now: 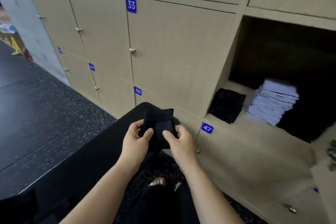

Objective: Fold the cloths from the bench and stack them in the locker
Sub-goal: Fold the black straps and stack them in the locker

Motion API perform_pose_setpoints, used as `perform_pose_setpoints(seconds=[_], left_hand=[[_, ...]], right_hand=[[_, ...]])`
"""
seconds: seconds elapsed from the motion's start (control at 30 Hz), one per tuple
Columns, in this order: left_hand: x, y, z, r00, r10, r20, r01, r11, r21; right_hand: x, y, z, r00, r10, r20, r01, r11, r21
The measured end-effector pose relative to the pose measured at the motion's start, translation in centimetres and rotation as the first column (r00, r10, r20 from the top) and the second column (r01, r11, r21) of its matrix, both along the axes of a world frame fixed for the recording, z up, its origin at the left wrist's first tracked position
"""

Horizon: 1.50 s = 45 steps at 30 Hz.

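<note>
- You hold one black cloth [160, 120], dark and matte, already doubled into a small thick packet; a narrower flap lies folded over its right half, and the edges are hard to make out against the dark behind them
- It sits in the air to the left of the open locker [254, 125] and lower than its shelf, well apart from it
- Your left hand [135, 138] grasps the packet's left edge, thumb on top and fingers curled underneath; your right hand [179, 142] pinches the flap, thumb pressed flat on it and fingers tucked below
- Count: one cloth in your hands; two hands on it; two stacks inside the open locker
- The black stack [227, 104] lies low at the locker's left front; the pale lilac stack [274, 100] stands much taller just to its right, a narrow strip of shelf between them; you cannot count single cloths in either
- The packet's long axis runs away from you, from your wrists toward the closed doors left of the open locker; its far corner leans a little toward that locker
- The bench [81, 165], black, runs along left of the open locker, beneath your left forearm
- Plate 47 [207, 128] sits just under the open locker's lower left corner; plate 33 [131, 4] marks the closed door to its left
</note>
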State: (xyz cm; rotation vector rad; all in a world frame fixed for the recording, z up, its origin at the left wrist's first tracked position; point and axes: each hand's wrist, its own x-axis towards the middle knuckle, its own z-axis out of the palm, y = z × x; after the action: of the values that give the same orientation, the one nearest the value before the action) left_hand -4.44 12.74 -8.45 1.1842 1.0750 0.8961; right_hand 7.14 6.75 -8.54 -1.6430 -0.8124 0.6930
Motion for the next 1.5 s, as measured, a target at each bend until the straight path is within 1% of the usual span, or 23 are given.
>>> perform_pose_setpoints(seconds=[0.27, 0.33, 0.43, 0.63, 0.7, 0.87, 0.97, 1.07, 1.3, 1.5], left_hand=[[11.2, -3.5, 2.6, 0.999, -0.044, -0.008, 0.045, 0.996, 0.079], [13.2, -4.1, 2.7, 0.998, -0.050, -0.024, 0.052, 0.996, 0.076], [15.5, -4.4, 2.5, 0.996, -0.073, -0.057, 0.077, 0.994, 0.078], [17.3, -3.6, 1.6, 0.996, -0.060, -0.071, 0.066, 0.995, 0.071], [17.5, -3.1, 1.2, 0.996, -0.059, -0.066, 0.064, 0.996, 0.070], [17.7, -2.0, -0.3, 0.994, -0.077, -0.076, 0.081, 0.995, 0.054], [17.9, -1.2, -1.0, 0.993, -0.096, -0.069, 0.099, 0.995, 0.030], [18.4, -0.6, -1.5, 0.992, -0.112, -0.058, 0.113, 0.993, 0.019], [19.9, 0.4, -2.0, 0.985, -0.169, -0.041, 0.169, 0.986, 0.005], [19.9, 0.6, -2.7, 0.983, -0.183, -0.031, 0.183, 0.983, -0.020]], right_hand=[[10.9, -5.6, 2.4, 0.979, -0.180, 0.093, 0.185, 0.982, -0.049], [12.9, -6.5, 2.5, 0.975, -0.218, 0.050, 0.221, 0.974, -0.048], [15.6, -7.4, 2.6, 0.966, -0.247, -0.074, 0.246, 0.969, -0.029], [21.5, -7.3, 2.8, 0.944, -0.259, -0.205, 0.271, 0.962, 0.032], [23.4, -6.5, 3.2, 0.938, -0.266, -0.221, 0.284, 0.957, 0.052], [27.5, -3.0, 4.6, 0.941, -0.303, -0.151, 0.316, 0.946, 0.071], [29.7, -0.7, 4.8, 0.936, -0.332, -0.115, 0.339, 0.940, 0.045], [31.3, 1.4, 4.6, 0.931, -0.339, -0.138, 0.346, 0.938, 0.027], [34.1, 4.3, 4.0, 0.948, -0.313, -0.058, 0.312, 0.950, -0.027], [35.2, 5.4, 1.9, 0.930, -0.363, -0.055, 0.358, 0.930, -0.084]])
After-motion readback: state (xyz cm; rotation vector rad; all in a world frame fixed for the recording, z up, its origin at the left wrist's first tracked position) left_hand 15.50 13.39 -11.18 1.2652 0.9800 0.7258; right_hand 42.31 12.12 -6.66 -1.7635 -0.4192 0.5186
